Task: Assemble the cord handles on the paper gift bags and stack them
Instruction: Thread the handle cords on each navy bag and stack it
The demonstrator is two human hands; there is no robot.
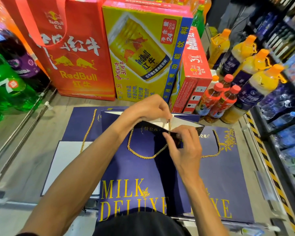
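A navy paper gift bag with gold "MILK DELUXE" lettering lies flat in front of me, its mouth pulled open at the far end. A gold cord handle loops across its face. My left hand pinches the cord's end above the bag's white inner rim. My right hand pinches the near top edge of the bag where the cord passes through. Another navy bag with its own gold cord lies underneath to the right. More navy bags lie beneath on the left, one with a cord.
A red Red Bull bag and a yellow Red Bull carton stand behind the bags. A red carton leans at the right. Drink bottles crowd the right side, green and purple bottles the left. Shelves run along the right.
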